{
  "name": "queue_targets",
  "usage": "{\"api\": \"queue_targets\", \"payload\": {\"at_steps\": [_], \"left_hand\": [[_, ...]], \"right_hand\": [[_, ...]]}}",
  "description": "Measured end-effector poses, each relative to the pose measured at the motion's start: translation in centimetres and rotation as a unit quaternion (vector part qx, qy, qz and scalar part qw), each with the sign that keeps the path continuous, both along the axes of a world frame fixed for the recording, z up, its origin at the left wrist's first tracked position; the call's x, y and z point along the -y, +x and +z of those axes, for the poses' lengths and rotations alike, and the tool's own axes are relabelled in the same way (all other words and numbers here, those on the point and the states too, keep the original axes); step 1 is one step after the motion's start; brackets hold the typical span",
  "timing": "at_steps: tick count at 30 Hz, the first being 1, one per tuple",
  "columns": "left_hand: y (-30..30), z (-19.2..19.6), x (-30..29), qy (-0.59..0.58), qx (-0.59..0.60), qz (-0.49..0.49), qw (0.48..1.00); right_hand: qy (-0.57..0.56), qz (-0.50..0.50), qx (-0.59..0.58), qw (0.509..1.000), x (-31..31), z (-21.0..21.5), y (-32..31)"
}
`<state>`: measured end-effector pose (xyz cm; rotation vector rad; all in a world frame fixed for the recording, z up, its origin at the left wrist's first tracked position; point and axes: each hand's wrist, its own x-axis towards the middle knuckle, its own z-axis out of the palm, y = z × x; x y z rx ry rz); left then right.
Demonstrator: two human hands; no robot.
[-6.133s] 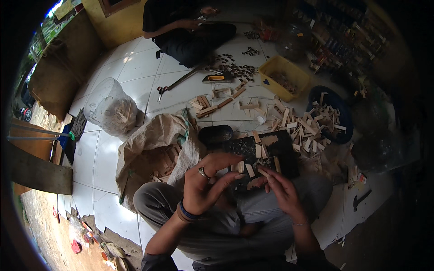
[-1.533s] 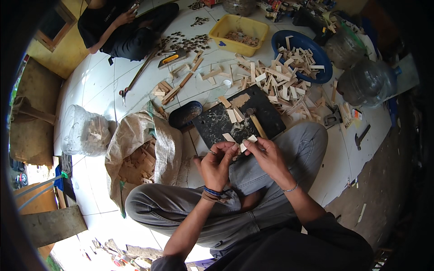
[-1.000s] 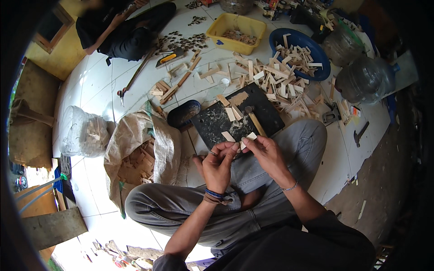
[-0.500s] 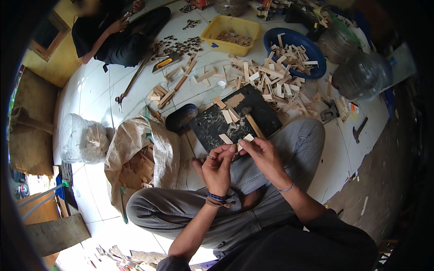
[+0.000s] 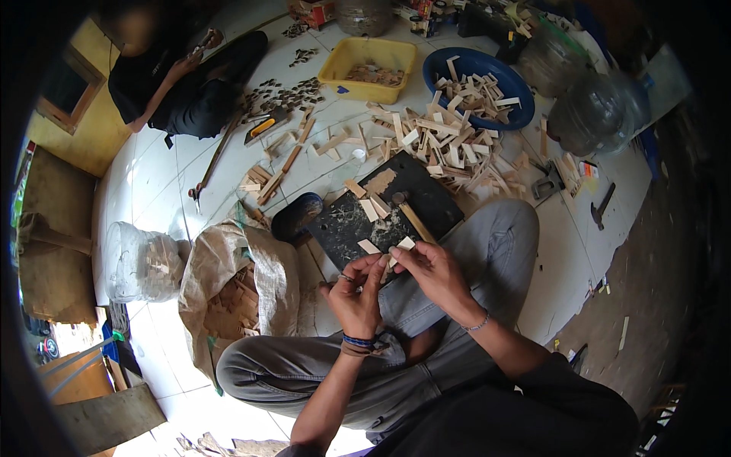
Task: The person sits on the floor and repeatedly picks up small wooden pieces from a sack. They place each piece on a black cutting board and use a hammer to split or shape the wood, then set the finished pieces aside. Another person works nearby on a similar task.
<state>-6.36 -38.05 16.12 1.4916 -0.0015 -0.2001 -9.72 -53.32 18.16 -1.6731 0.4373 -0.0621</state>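
At frame centre, the left hand (image 5: 356,293) and right hand (image 5: 432,273) pinch a small wood piece (image 5: 401,246) between fingertips, raised above the black board (image 5: 388,209) for close handling.

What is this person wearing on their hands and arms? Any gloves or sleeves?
No gloves: both hands are bare. The left hand has a ring on one of its fingers and a stack of dark and blue bands at the wrist. The right hand has a thin bracelet at its wrist. The right forearm is bare up to a dark sleeve.
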Motion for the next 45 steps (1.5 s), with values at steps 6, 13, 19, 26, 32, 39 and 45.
{"api": "queue_targets", "payload": {"at_steps": [6, 13, 19, 26, 32, 39, 45], "left_hand": [[0.2, 0.0, -0.4, 0.093, 0.069, -0.008, 0.993], [0.7, 0.6, -0.5, 0.190, 0.176, -0.005, 0.966], [1.0, 1.1, -0.7, 0.245, 0.372, -0.024, 0.895], [1.2, 1.5, -0.7, 0.283, 0.429, -0.045, 0.857], [1.4, 1.0, -0.8, 0.301, 0.456, -0.049, 0.836], [1.5, 0.0, -1.1, 0.277, 0.462, -0.054, 0.841], [0.9, 0.3, -0.9, 0.307, 0.466, -0.049, 0.829]], "right_hand": [[-0.004, 0.012, -0.023, 1.000, 0.0, -0.1, -0.1], [-0.025, 0.014, -0.033, 0.999, -0.1, 0.2, 0.0], [0.027, 0.012, -0.036, 0.999, 0.0, 0.4, 0.0], [0.040, 0.022, -0.044, 0.998, 0.2, -0.1, 0.0], [0.055, 0.035, -0.008, 0.998, 0.3, -0.1, 0.1], [-0.028, 0.062, -0.013, 0.998, 1.5, 0.1, 0.0], [-0.056, 0.044, 0.024, 0.997, 1.3, -1.0, 0.0]]}}
